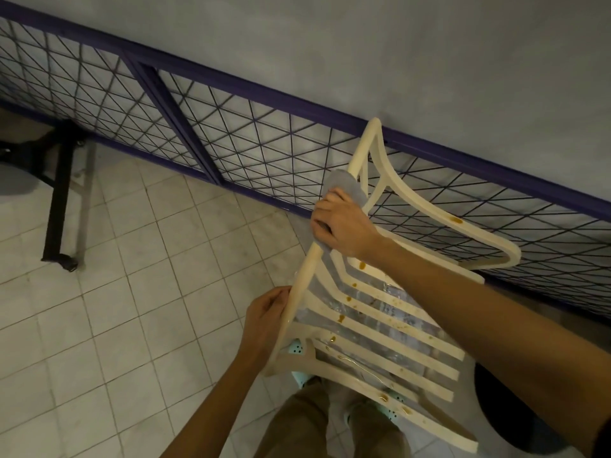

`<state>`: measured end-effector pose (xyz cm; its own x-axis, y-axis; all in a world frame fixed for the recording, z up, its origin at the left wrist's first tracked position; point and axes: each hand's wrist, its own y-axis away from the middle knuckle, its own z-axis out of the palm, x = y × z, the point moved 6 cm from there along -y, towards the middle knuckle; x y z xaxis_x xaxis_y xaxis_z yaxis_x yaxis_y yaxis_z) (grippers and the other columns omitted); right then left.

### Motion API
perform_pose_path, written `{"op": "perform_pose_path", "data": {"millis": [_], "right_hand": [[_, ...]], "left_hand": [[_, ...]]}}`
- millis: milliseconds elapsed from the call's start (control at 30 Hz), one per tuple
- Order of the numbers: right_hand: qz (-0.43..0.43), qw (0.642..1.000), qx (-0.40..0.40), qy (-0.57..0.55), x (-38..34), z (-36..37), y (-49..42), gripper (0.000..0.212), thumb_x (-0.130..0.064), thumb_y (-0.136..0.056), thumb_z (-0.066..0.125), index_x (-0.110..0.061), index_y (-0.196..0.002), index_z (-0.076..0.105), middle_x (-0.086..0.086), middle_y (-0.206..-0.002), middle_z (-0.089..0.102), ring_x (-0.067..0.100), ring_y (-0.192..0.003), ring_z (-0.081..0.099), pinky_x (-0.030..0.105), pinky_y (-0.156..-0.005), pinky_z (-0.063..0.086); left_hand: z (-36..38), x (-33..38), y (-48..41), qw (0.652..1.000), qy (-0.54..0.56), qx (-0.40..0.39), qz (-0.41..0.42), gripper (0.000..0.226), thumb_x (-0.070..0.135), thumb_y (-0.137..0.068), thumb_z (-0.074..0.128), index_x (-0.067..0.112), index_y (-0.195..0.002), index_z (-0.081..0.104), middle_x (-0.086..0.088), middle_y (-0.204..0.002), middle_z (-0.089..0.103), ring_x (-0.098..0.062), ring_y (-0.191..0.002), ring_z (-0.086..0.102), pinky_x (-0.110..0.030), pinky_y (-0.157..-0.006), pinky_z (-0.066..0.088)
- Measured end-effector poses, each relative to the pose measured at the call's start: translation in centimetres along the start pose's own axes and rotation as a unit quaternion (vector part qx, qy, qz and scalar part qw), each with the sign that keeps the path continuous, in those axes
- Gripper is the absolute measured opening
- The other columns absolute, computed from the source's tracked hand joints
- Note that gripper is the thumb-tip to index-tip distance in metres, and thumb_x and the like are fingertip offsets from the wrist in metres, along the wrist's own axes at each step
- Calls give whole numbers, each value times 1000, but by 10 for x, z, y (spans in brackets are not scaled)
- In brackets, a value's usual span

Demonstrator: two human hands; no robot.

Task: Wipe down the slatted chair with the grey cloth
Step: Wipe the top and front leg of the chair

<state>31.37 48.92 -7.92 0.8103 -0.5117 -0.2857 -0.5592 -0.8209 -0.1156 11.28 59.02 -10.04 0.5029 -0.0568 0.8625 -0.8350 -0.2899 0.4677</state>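
The stained slatted chair (303, 282) tilts over the tiled floor (132, 292). The left hand (267, 312) grips its side rail. The right hand (340, 226) clutches the grey cloth (347, 186) around that rail, higher up.

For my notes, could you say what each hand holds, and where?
Right hand grips the grey cloth around the chair's side rail; left hand holds that rail lower.

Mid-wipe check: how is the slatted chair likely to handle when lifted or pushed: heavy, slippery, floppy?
Probably light: the slatted chair is held tilted by the left hand on one side rail while the right hand grips the grey cloth higher up. Likely stiff: its slats run straight. Possibly slippery where wet sheen shows on the slats.
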Motion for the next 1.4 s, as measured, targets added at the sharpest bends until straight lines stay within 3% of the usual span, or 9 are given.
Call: {"op": "perform_pose_path", "data": {"millis": [67, 133, 400, 567, 667, 833, 1100, 1400], "right_hand": [[2, 1000, -21, -22, 11, -4, -11, 28, -31, -92, 47, -16, -73, 63, -4, -74, 56, 15, -76, 46, 33, -90, 37], [19, 999, -31, -21, 26, -10, -22, 30, -33, -88, 46, -16, -69, 63, -5, -74, 52, 13, -75, 42, 34, -84, 37], [77, 995, -22, 56, 49, -12, -28, 44, -31, -95, 38, -11, -85, 75, 1, -91, 65, 22, -98, 49, 38, -101, 36], [99, 994, 12, 51, 31, -11, -18, 42, -27, -97, 37, -9, -83, 72, 3, -83, 60, 22, -92, 48, 36, -102, 31], [86, 995, 24, 46, 17, -5, -12, 39, -25, -98, 40, -10, -82, 72, 2, -80, 59, 22, -89, 49, 35, -102, 31], [77, 996, 33, 38, 2, 2, -4, 41, -27, -98, 38, -11, -83, 72, 2, -80, 59, 22, -90, 50, 35, -102, 32], [63, 996, 56, 22, -29, 7, 12, 38, -25, -98, 40, -10, -81, 71, 1, -79, 57, 21, -90, 49, 39, -110, 29], [35, 998, 57, -7, -76, 18, 35, 35, -25, -98, 44, -13, -78, 69, -1, -76, 57, 19, -85, 49, 40, -106, 33]], "left_hand": [[0, 0, 1, 1000, 1, 0, 4, 41, 39, -87, 50, 5, -100, 68, 7, -74, 67, 0, -68, 62, -10, -61, 48], [1, -4, 2, 1000, 13, 4, -8, 26, 28, -96, 54, 7, -100, 68, 13, -71, 67, 1, -67, 63, -10, -59, 47], [-4, -5, 2, 999, -10, 50, -10, 24, 16, -100, 47, 19, -101, 70, 7, -87, 70, 1, -76, 63, -8, -63, 47], [-5, -2, 1, 997, -47, 58, 0, 22, 17, -98, 48, 24, -97, 69, 11, -87, 68, 2, -78, 62, -6, -64, 45], [-5, 2, 3, 997, -46, 57, 15, 24, 37, -89, 51, 21, -95, 69, 13, -84, 67, 3, -77, 61, -8, -62, 46], [-7, -2, 0, 995, -59, 75, 8, 23, 15, -98, 47, 15, -96, 70, 10, -85, 67, 5, -76, 61, -5, -63, 45], [-11, -12, -1, 994, -22, 101, -23, 28, 18, -101, 42, 18, -95, 70, 9, -92, 70, -2, -83, 65, -19, -68, 54], [-19, -17, 1, 983, 82, 154, -51, 30, 20, -104, 37, 12, -105, 66, -1, -99, 71, -18, -84, 68, -22, -63, 54]]}}
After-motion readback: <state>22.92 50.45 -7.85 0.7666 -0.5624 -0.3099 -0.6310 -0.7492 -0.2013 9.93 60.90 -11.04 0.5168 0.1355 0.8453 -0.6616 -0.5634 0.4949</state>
